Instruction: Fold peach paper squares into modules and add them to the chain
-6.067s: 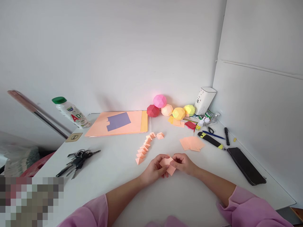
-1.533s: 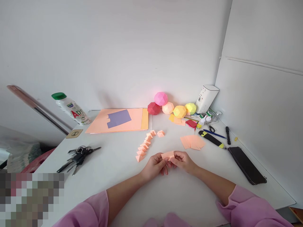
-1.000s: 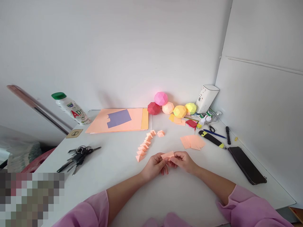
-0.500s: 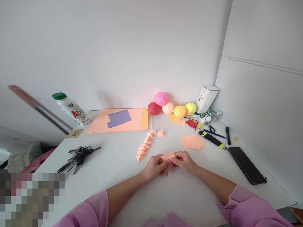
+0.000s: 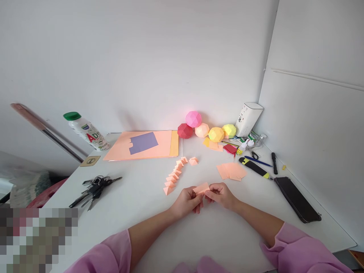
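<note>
A small folded piece of peach paper [image 5: 201, 188] is pinched between my two hands above the white table. My left hand [image 5: 186, 201] grips its left end, thumb across the lower edge. On the right end, my right hand [image 5: 221, 194] closes with thumb and fingertips. Left of the hands, several folded peach paper pieces [image 5: 172, 177] lie in a curved row, with one more folded piece [image 5: 193, 161] beside the row's far end. Flat peach paper squares [image 5: 231, 171] overlap to the right, beyond my right hand.
Faceted paper balls [image 5: 201, 130] sit against the wall. Peach sheets [image 5: 116, 149] carry a purple piece [image 5: 143, 143] at back left, near a bottle [image 5: 88, 132]. Keys [image 5: 96, 189] lie left. On the right are a cutter [image 5: 254, 167], a pen [image 5: 258, 161] and a black phone [image 5: 297, 199].
Both hands keep hold of the paper in nearly the same place. Only slight finger movement shows, and the whole view has shifted very slightly.
</note>
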### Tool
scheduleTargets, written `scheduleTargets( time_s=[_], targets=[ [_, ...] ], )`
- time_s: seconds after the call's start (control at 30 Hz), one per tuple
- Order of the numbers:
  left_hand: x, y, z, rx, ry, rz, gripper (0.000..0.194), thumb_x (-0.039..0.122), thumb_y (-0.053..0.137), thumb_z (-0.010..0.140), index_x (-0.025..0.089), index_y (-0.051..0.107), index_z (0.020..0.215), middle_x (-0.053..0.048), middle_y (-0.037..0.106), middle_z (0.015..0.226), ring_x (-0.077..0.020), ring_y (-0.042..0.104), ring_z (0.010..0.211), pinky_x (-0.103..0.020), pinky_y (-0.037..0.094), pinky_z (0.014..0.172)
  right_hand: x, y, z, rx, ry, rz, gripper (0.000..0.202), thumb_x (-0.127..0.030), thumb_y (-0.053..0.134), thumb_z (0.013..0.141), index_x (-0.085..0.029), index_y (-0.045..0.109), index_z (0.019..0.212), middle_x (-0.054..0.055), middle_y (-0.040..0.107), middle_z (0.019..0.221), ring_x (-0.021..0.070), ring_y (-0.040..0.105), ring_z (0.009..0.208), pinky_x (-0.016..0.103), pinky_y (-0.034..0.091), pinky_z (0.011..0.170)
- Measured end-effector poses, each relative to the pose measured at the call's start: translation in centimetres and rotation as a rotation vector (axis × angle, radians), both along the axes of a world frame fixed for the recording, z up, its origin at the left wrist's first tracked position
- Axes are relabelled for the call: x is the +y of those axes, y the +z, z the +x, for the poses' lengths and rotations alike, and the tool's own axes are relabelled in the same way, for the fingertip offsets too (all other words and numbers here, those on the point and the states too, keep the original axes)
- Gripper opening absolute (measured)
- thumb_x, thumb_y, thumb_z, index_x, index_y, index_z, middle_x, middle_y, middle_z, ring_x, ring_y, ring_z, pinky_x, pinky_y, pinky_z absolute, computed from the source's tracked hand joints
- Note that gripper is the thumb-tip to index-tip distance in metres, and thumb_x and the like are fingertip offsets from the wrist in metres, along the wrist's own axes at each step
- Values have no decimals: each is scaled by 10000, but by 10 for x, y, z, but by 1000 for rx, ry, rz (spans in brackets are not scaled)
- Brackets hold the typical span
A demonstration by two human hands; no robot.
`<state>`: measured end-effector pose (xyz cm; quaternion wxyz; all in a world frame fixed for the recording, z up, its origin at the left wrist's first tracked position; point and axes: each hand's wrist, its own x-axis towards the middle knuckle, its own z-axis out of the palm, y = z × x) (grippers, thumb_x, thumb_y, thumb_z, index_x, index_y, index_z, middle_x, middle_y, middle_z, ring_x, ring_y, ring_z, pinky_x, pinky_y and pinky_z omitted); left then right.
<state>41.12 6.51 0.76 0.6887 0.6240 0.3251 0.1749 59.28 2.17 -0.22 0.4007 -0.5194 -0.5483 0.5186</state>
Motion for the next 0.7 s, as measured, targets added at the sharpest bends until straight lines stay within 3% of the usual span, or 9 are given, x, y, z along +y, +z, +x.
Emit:
scheduleTargets(
  time_s=[0.23,0.5,0.7],
  targets=[
    [0,0,0,-21,-10,-4,263,402,525,792,152,553,716,13,593,591,-86,512,439,-206,396,451,-2,-1,2,-10,21,15,276,-368,589,790,-141,574,633,9,574,619,128,548,576,237,428,530],
    [-1,-6,0,-29,-2,5,176,315,497,792,155,502,720,17,577,588,-91,512,448,-213,393,456,-1,-1,0,-6,112,64,187,-315,559,805,-135,584,757,19,589,674,138,537,642,256,425,585],
    [-4,-11,0,-28,-6,37,117,267,485,783,157,525,792,22,565,580,-94,492,464,-214,367,462,-2,-5,-3,-60,74,81,62,-193,551,732,-141,549,699,-12,508,635,100,451,553,217,346,494]
  ],
)
